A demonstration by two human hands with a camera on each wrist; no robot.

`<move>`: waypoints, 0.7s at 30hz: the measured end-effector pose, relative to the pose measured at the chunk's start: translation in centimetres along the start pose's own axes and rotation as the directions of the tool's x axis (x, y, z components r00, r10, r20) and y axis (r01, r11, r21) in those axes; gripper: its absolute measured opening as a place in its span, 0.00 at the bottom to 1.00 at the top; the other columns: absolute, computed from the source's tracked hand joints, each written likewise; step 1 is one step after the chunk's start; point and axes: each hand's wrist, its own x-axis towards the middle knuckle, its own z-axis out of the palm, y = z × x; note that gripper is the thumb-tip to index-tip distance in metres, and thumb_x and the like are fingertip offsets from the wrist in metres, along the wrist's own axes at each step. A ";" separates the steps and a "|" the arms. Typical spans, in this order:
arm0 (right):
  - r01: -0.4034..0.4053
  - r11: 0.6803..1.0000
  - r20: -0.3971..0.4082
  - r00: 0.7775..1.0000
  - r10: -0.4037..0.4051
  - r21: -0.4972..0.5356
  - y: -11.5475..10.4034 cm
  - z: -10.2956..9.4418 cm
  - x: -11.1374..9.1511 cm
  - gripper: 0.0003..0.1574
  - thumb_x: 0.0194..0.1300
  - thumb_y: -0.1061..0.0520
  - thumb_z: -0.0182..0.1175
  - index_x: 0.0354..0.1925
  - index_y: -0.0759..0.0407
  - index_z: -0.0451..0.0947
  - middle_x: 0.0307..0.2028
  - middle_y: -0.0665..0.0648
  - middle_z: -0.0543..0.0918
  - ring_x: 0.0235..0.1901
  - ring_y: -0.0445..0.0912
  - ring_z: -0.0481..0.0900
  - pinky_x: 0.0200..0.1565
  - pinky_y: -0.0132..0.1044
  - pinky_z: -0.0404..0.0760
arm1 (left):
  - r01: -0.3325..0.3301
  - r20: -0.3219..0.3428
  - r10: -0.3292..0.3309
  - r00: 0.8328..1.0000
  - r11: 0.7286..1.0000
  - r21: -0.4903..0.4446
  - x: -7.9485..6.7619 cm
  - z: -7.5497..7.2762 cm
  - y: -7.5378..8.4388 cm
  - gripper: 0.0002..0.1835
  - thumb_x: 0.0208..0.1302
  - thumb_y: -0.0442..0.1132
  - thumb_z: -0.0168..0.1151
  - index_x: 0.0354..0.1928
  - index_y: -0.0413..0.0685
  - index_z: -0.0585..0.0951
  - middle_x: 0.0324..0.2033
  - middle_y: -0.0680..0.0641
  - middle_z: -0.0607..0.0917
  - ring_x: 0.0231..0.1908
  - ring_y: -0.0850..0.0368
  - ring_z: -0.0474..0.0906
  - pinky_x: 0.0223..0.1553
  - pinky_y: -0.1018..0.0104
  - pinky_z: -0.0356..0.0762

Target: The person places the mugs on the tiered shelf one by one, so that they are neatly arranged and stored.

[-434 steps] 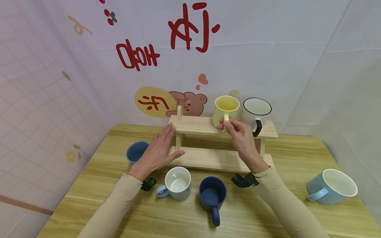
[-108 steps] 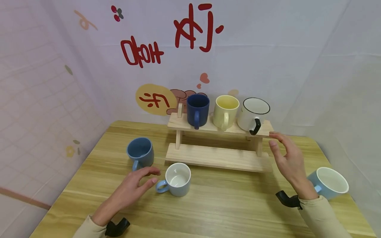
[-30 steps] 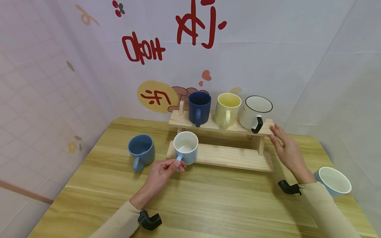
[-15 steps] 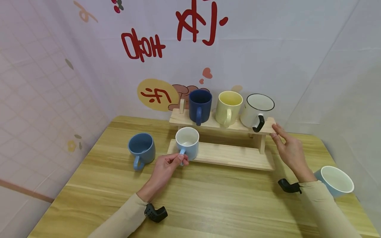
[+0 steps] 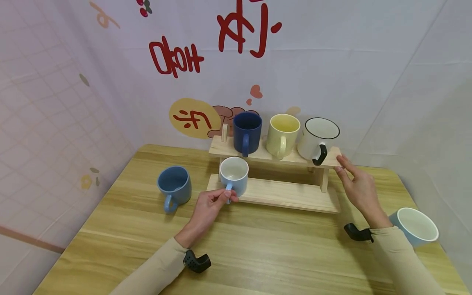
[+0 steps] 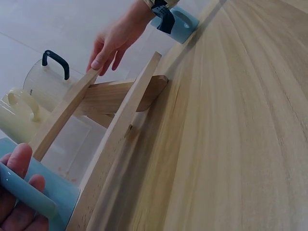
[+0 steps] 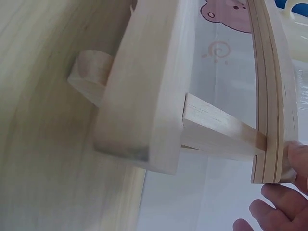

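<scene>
A light blue mug (image 5: 234, 176) with a white inside is upright at the left end of the lower board of a wooden two-tier rack (image 5: 287, 192). In the left wrist view its base seems to meet that board. My left hand (image 5: 210, 207) pinches the mug's handle (image 5: 229, 189) between thumb and fingers. With thumb and fingertips, my right hand (image 5: 359, 188) grips the right end of the upper board (image 7: 274, 163). Along that board stand a dark blue mug (image 5: 247, 133), a yellow mug (image 5: 282, 137) and a white mug (image 5: 318, 141) with black rim and handle.
A medium-blue mug (image 5: 175, 188) stands on the wooden table (image 5: 265, 254), left of the rack. Another light blue mug (image 5: 416, 227) is near the right edge, partly behind the right forearm. A white printed cloth (image 5: 332, 61) hangs behind the rack.
The dark blue mug went from table to upper board. My left hand then took the light blue mug's handle and brought it to the lower board. My right hand took the rack's end.
</scene>
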 end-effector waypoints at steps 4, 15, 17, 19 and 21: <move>-0.003 1.000 0.009 1.000 0.003 0.023 -0.1 0.0 0.0 0.26 0.80 0.53 0.57 0.71 0.59 0.74 0.69 0.62 0.75 0.35 0.69 0.84 0.45 0.61 0.76 | -0.006 0.002 0.006 1.000 1.000 0.011 0.1 -0.1 -0.2 0.17 0.77 0.46 0.61 0.44 0.39 0.90 0.39 0.47 0.92 0.55 0.54 0.81 0.56 0.67 0.75; -0.026 0.999 0.013 1.000 0.025 0.034 -0.3 -0.3 -0.1 0.27 0.80 0.52 0.57 0.71 0.59 0.74 0.69 0.62 0.74 0.53 0.74 0.80 0.51 0.68 0.74 | 0.007 0.091 -0.010 0.996 0.999 0.041 0.3 -0.8 0.0 0.19 0.78 0.45 0.59 0.60 0.41 0.85 0.50 0.45 0.90 0.62 0.51 0.80 0.64 0.56 0.76; -0.020 0.999 0.014 1.000 0.020 0.029 -0.4 -0.4 -0.2 0.27 0.80 0.52 0.57 0.71 0.60 0.74 0.68 0.63 0.75 0.54 0.74 0.79 0.50 0.68 0.74 | 0.012 0.096 -0.017 0.995 0.999 0.051 0.2 -0.9 0.1 0.19 0.78 0.45 0.59 0.61 0.41 0.84 0.51 0.45 0.90 0.62 0.50 0.80 0.64 0.56 0.77; -0.013 1.000 0.017 1.000 0.013 0.025 -0.4 -0.4 -0.1 0.27 0.80 0.52 0.57 0.71 0.60 0.74 0.68 0.64 0.75 0.53 0.75 0.79 0.49 0.67 0.75 | 0.013 0.086 -0.018 0.996 0.998 0.055 0.0 -1.1 0.2 0.18 0.78 0.43 0.60 0.60 0.40 0.85 0.51 0.44 0.89 0.61 0.50 0.81 0.62 0.57 0.77; -0.009 1.000 0.022 1.000 0.008 0.021 -0.5 -0.4 -0.1 0.27 0.80 0.52 0.57 0.71 0.61 0.74 0.68 0.64 0.75 0.53 0.75 0.79 0.48 0.67 0.75 | 0.011 0.064 -0.016 0.998 0.998 0.063 -0.2 -1.3 0.2 0.17 0.77 0.42 0.61 0.59 0.40 0.85 0.51 0.43 0.89 0.58 0.50 0.82 0.60 0.59 0.78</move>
